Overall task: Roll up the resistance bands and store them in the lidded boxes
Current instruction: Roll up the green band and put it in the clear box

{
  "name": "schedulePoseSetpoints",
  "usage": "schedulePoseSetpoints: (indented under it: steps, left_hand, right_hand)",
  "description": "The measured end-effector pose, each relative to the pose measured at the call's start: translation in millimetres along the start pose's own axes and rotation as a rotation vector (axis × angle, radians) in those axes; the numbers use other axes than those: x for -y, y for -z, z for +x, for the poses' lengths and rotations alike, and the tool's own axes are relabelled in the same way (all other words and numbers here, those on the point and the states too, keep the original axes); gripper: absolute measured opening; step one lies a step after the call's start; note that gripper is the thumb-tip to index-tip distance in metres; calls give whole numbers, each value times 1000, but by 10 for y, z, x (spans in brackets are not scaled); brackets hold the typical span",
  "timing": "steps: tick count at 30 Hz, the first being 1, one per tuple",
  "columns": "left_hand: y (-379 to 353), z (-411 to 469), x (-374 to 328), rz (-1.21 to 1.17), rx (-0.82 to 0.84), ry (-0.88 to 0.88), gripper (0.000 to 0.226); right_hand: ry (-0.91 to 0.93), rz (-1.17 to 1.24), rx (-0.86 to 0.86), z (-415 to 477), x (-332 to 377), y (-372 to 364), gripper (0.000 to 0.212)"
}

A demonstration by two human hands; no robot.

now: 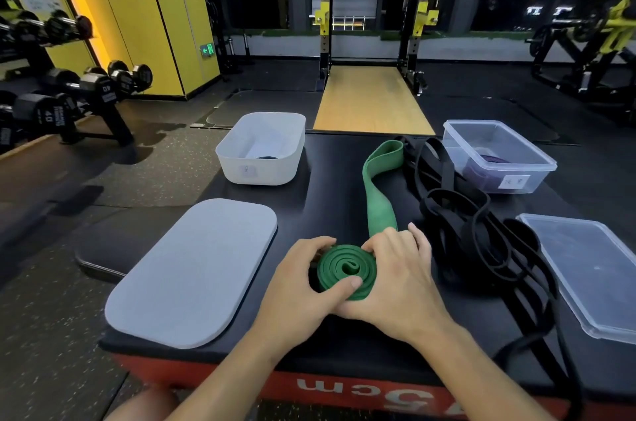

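Note:
A green resistance band (378, 193) lies on the black box top, its near end wound into a flat coil (346, 270). My left hand (303, 286) grips the coil's left side, thumb pressed on its front edge. My right hand (401, 277) holds the coil's right side, fingers curled over where the loose strap leaves it. Several black bands (471, 234) lie tangled to the right. A white box (265, 148) stands open at the back left, its grey lid (196, 272) flat nearby. A clear box (499, 155) holds a purple band; its clear lid (585, 269) lies at the right.
The work surface is a black-topped plyo box (344, 345) with red sides. A dumbbell rack (69, 93) stands at the left, a squat rack (375, 18) behind, and a dark gym floor all round.

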State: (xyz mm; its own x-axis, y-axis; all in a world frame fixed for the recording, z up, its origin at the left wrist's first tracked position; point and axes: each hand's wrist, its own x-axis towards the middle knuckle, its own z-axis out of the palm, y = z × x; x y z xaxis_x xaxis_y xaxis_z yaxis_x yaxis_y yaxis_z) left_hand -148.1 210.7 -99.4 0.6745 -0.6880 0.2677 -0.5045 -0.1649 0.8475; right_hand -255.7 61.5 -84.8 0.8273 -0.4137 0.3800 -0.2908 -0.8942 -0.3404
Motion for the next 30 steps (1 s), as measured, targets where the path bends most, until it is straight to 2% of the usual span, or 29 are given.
schedulePoseSetpoints:
  steps: [4, 8, 14, 18, 25, 30]
  left_hand:
    - [32, 27, 35, -56, -28, 49, 47]
    - [44, 44, 59, -145, -12, 70, 54]
    - [21, 3, 49, -76, 1, 34, 49]
    - [-2, -6, 17, 9, -2, 22, 49]
    - [-20, 5, 18, 22, -55, 47, 46]
    - [-16, 10, 3, 39, 17, 51, 61]
  right_hand:
    - [38, 83, 171, 11, -75, 64, 99]
    - [94, 343, 416, 54, -326, 236, 111]
    - [76, 313, 549, 207, -355, 341, 104]
    - [95, 305, 456, 180, -335, 321, 88]
    - [21, 236, 201, 37, -250, 163, 93]
    - [-12, 141, 45, -5, -104, 123, 83]
